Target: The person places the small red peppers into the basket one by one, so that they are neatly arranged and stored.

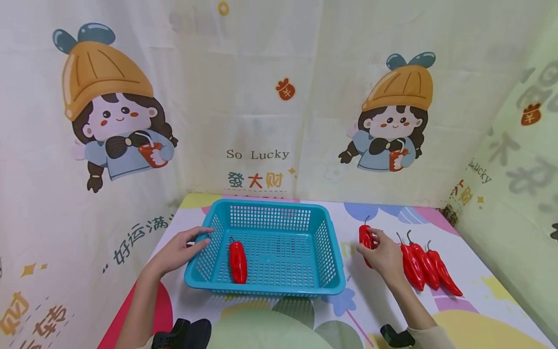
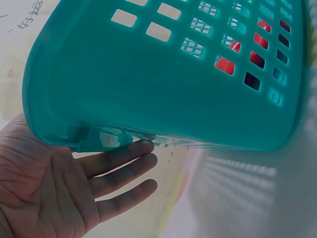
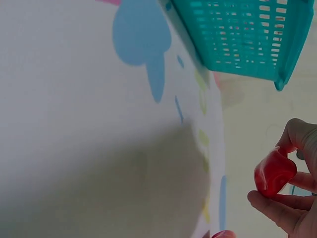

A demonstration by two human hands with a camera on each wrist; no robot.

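A red chili pepper (image 1: 365,242) with a thin dark stem is pinched between the thumb and fingers of my right hand (image 1: 383,254), right of the teal basket. In the right wrist view that pepper (image 3: 275,171) shows its blunt end, apart from the table. My left hand (image 1: 180,249) touches the left rim of the basket (image 1: 266,290). The left wrist view shows this hand (image 2: 64,188) with three nearly straight fingers beside the basket's wall (image 2: 138,89); its thumb is hidden there. One red pepper (image 1: 238,261) lies inside the basket, toward its left side.
Three more red peppers (image 1: 429,266) lie side by side on the table, right of my right hand. The table has a colourful printed cover (image 1: 362,303). A printed cloth (image 1: 314,97) hangs behind it and along both sides.
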